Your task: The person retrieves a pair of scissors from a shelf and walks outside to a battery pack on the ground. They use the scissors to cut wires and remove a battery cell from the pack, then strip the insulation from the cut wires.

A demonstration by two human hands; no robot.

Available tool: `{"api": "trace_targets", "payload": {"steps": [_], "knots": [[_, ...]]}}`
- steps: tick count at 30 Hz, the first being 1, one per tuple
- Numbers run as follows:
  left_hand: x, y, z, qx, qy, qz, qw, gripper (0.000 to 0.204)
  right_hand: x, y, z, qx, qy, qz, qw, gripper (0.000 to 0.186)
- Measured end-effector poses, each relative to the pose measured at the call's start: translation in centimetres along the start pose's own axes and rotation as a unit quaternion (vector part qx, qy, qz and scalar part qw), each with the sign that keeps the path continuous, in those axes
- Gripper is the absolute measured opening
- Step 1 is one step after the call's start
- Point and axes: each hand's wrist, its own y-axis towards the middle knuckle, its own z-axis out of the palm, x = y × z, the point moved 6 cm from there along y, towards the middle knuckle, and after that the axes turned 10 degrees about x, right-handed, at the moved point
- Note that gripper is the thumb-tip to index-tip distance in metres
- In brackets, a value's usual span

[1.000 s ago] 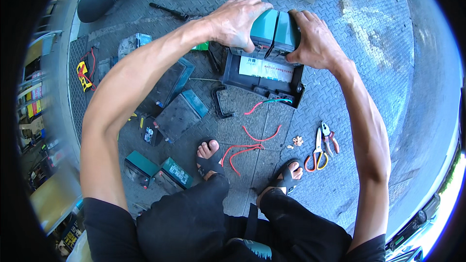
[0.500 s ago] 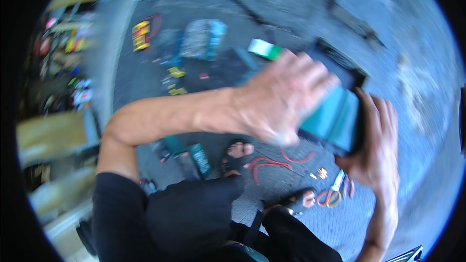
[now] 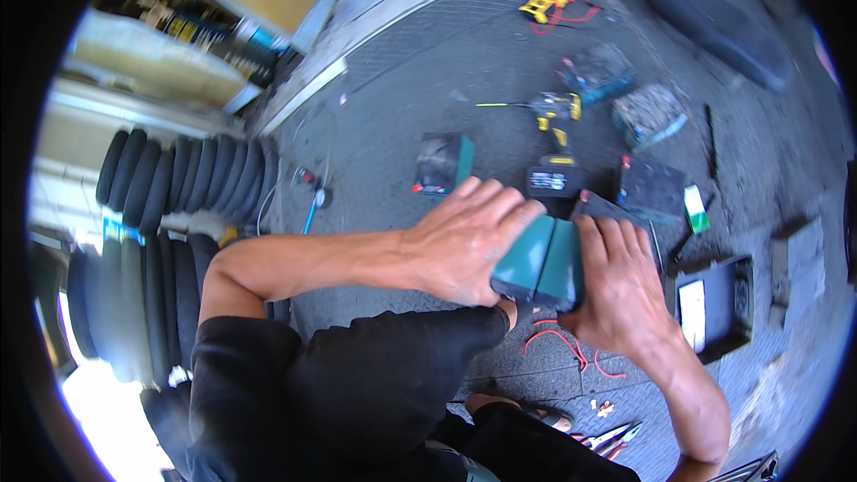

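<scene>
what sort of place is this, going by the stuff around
Probably a repair workshop, perhaps for scooters or motorbikes: rows of black tyres are at the left, a long black seat lies loose at the upper right, and a yellow-and-black drill lies near the middle.

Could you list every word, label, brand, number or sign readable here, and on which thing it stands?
No text is clear enough to quote.
Drill's black base: pale print, too small to read.
White sheet in the black tray: blurred, unreadable marks.
Dark package on the shelf: yellow marks, too blurred.
Two green batteries between left hand and right hand: no lettering visible on top.
</scene>
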Motion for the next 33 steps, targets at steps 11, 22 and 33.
{"api": "trace_targets", "payload": {"steps": [11, 22, 33], "knots": [[12.5, -22.3, 9.5, -0.172, 0.015, -0.427, 0.888, 0.109, 14.2, 22.8, 16.8, -0.014, -0.094, -0.34, 0.936, 0.056], [24.9, -29.3, 24.5, -0.136, -0.116, -0.51, 0.841, 0.117, 13.5, 26.7, 28.4, 0.129, -0.003, -0.291, 0.948, 0.068], [33.6, -32.4, 25.5, -0.137, -0.396, -0.441, 0.794, 0.129, -1.0, 19.0, 13.8, 0.025, -0.019, -0.049, 0.998, 0.05]]}}
